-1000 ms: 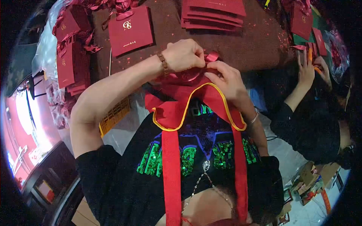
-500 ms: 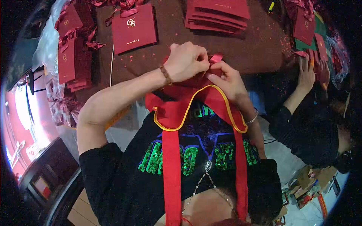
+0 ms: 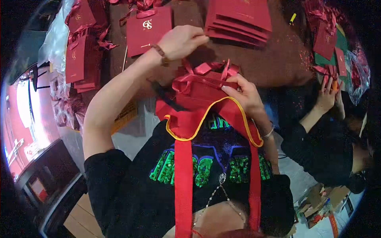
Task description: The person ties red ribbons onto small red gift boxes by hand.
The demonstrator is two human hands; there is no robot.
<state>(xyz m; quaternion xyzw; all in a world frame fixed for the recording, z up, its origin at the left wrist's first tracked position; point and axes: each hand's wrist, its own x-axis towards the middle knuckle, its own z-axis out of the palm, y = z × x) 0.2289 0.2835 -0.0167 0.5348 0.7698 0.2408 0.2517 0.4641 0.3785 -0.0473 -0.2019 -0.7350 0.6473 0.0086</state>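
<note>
A dark red paper bag (image 3: 198, 93) with shiny red ribbon (image 3: 203, 68) at its top is at the table's near edge, against the red apron. My right hand (image 3: 244, 95) pinches a ribbon strand at the bag's right side. Up and to the left of this bag, my left hand (image 3: 181, 41) is raised with thumb and fingers pressed together; whatever is between them is too small to make out. Its fingertips are near a stack of flat red bags (image 3: 238, 18).
A red bag with a gold logo (image 3: 147, 35) lies at the back left of the brown table (image 3: 278, 59). More red bags (image 3: 75, 59) stand farther left. A yellow marker (image 3: 293, 18) lies at the back right. Another person's hands (image 3: 327, 97) touch red bags at the right.
My left hand has moved up and left, away from the bag, exposing its ribbon. My right hand stays at the bag. The view has shifted slightly, and the other person's hands have moved.
</note>
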